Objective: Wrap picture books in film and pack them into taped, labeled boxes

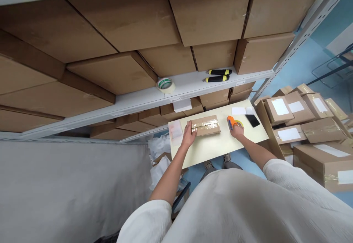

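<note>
A small taped cardboard parcel (206,125) lies on a pale yellow table (215,145). My left hand (188,135) grips the parcel's left end, fingers curled over its edge. An orange tape dispenser (233,122) with a roll of tape rests on the table to the right of the parcel, and my right hand (236,129) is closed around it. Roughly a hand's width separates the parcel from the dispenser.
A black phone (252,120) and white labels (238,110) lie at the table's far right. A tape roll (166,85) and two black-yellow box cutters (219,75) sit on the grey shelf above. Brown cartons fill the shelves; labelled parcels (289,114) pile at right.
</note>
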A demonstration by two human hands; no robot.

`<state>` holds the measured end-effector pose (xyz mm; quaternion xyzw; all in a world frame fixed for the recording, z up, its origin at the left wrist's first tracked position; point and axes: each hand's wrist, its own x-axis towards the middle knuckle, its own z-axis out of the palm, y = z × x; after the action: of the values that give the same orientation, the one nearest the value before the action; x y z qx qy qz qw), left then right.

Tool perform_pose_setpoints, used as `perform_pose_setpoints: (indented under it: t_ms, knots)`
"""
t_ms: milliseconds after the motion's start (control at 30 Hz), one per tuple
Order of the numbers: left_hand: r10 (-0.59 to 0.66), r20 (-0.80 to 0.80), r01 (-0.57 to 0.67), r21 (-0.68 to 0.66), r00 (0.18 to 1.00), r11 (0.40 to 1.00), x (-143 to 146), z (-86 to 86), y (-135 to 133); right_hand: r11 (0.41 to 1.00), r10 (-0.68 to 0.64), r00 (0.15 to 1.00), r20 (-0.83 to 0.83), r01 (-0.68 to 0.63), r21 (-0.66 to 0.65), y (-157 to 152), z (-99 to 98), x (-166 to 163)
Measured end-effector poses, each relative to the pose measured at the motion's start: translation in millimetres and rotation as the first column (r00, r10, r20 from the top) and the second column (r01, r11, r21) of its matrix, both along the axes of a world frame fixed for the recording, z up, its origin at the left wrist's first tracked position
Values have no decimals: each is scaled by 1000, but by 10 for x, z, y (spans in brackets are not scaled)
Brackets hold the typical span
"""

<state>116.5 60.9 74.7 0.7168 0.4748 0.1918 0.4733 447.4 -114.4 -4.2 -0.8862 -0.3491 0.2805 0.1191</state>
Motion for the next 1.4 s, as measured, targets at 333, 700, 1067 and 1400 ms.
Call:
perform_pose_setpoints:
  t_ms: [333,700,1067,1400]
  knots:
    - [7,-62,-3,61,998,998,-298,-72,121,998,58,998,13,-58,-2,-87,29,36]
    - [-235,-369,344,264,899,901,32,307,198,981,155,984,89,-143,-129,-56,254,28]
    - [-343,-652,603,222,676,766,231,433,379,979,126,991,45,-117,-167,-51,813,3]
    - [-314,-548,539,313,775,782,-169,304,368,914,114,906,-407,65,400,136,1530,186]
